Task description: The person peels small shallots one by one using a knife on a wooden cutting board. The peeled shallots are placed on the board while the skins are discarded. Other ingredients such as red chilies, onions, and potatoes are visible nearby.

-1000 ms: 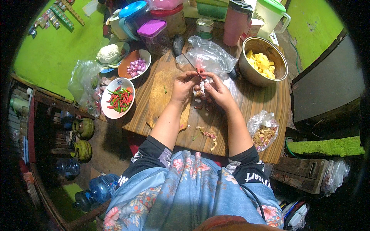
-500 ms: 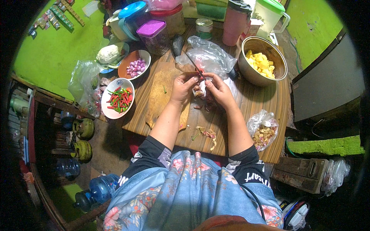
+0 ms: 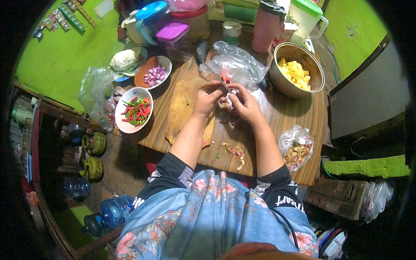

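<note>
Over the wooden table, my two hands meet in the middle. My right hand (image 3: 245,104) is closed around a thin knife (image 3: 214,72), its blade slanting away to the far left. Close beside it, my left hand (image 3: 207,99) pinches something small by the blade; the fingers hide what it is. Under the hands lie several brownish unpeeled bulbs, like shallots (image 3: 224,105), partly covered by my right hand. A clear plastic bag (image 3: 238,60) lies crumpled just beyond the hands. Left of them is a worn wooden cutting board (image 3: 184,112) with a green scrap on it.
To the left stand a bowl of red and green chilies (image 3: 135,112), a bowl of peeled shallots (image 3: 155,76) and a cabbage (image 3: 124,60). A metal pot (image 3: 277,80) of yellow chunks is at right, above a bag of peelings (image 3: 295,149). Lidded containers (image 3: 173,37) line the back.
The knife has turned slightly in my right hand, and its blade now catches more light. Both hands stay close together. The whole view has shifted a little.
</note>
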### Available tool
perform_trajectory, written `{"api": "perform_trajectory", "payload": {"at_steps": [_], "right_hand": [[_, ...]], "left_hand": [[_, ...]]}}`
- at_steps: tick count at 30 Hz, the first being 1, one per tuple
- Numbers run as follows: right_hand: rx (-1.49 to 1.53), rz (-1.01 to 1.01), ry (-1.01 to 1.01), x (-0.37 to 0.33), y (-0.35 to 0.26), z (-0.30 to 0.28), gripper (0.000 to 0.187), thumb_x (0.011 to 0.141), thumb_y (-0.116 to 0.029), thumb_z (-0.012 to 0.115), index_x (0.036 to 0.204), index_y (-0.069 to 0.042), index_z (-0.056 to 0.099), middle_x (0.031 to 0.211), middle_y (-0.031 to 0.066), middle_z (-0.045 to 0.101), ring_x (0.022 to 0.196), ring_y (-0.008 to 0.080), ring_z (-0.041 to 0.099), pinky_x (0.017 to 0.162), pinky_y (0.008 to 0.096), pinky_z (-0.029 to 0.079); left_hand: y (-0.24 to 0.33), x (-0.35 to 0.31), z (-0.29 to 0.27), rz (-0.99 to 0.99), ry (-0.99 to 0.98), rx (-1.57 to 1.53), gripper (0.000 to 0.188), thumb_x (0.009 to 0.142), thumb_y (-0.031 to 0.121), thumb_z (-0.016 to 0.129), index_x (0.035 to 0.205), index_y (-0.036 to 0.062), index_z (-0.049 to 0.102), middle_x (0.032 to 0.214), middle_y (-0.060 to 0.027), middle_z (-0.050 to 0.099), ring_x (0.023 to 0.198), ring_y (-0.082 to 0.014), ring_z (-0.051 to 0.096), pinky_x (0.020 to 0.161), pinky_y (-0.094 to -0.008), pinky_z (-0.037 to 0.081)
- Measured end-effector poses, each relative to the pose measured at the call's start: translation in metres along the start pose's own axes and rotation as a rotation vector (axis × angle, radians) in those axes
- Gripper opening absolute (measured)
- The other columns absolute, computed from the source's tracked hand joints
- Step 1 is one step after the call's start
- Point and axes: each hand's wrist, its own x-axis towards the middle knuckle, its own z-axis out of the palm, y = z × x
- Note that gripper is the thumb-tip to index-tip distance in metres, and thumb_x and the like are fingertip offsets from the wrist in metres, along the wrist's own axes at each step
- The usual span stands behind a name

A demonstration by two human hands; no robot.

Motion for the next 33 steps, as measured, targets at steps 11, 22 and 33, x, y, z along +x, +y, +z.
{"api": "perform_trajectory", "payload": {"at_steps": [11,22,33], "right_hand": [[-0.05,0.196,0.09,0.003,0.013,-0.001,0.029,0.087,-0.028,0.053,0.113,-0.018,0.053,0.072,0.0098,0.061,0.068,0.0178,0.06,0.064,0.0293,0.045],[0.03,0.196,0.249,0.005,0.008,-0.008,0.03,0.088,-0.029,0.052,0.115,-0.015,0.053,0.076,0.0056,0.063,0.074,0.0104,0.058,0.068,0.0252,0.045],[0.033,0.184,0.283,0.004,0.011,-0.013,0.031,0.088,-0.031,0.051,0.114,-0.015,0.054,0.075,0.0051,0.063,0.071,0.0101,0.057,0.068,0.0244,0.044]], "left_hand": [[0.011,-0.001,0.005,0.008,0.057,0.046,0.018,0.081,0.002,0.057,0.098,-0.0011,0.057,0.086,-0.0092,0.062,0.072,-0.0137,0.059,0.063,-0.0254,0.05],[0.113,0.05,-0.11,0.589,0.743,0.964,0.039,0.073,0.007,0.066,0.11,-0.0006,0.054,0.095,-0.0115,0.058,0.087,-0.0173,0.056,0.077,-0.0274,0.046],[0.023,0.006,0.001,0.149,0.002,1.583,0.016,0.073,0.011,0.058,0.087,0.0075,0.065,0.086,-0.0122,0.061,0.083,-0.0263,0.059,0.077,-0.0341,0.046]]}}
